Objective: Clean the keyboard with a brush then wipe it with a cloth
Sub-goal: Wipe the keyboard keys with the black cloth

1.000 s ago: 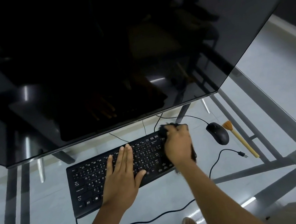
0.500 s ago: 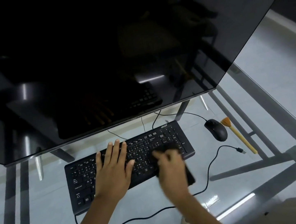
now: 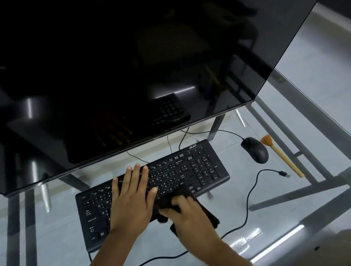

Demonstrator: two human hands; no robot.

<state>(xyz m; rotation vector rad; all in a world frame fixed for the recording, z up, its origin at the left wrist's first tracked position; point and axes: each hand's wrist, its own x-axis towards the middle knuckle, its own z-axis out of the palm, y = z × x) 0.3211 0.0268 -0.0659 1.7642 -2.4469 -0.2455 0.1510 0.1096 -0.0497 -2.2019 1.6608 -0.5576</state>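
Observation:
A black keyboard [image 3: 188,169] lies on the glass desk [image 3: 301,116] under the monitor. My left hand [image 3: 131,196] lies flat on its middle keys with straight fingers. My right hand [image 3: 190,218] grips a dark cloth [image 3: 178,194] bunched at the keyboard's front edge, just right of my left hand. The cloth covers a few keys of the bottom rows and hangs past the edge. A wooden brush [image 3: 281,154] with tan bristles lies on the glass to the right, beyond the mouse.
A large dark monitor [image 3: 116,62] overhangs the back of the desk. A black mouse [image 3: 255,149] sits right of the keyboard. A loose black cable with a plug [image 3: 283,173] curls in front of the brush. Metal frame bars show through the glass.
My right hand has drawn the cloth from the keyboard's far right corner down and left to the front edge. My left hand stayed flat on the keys.

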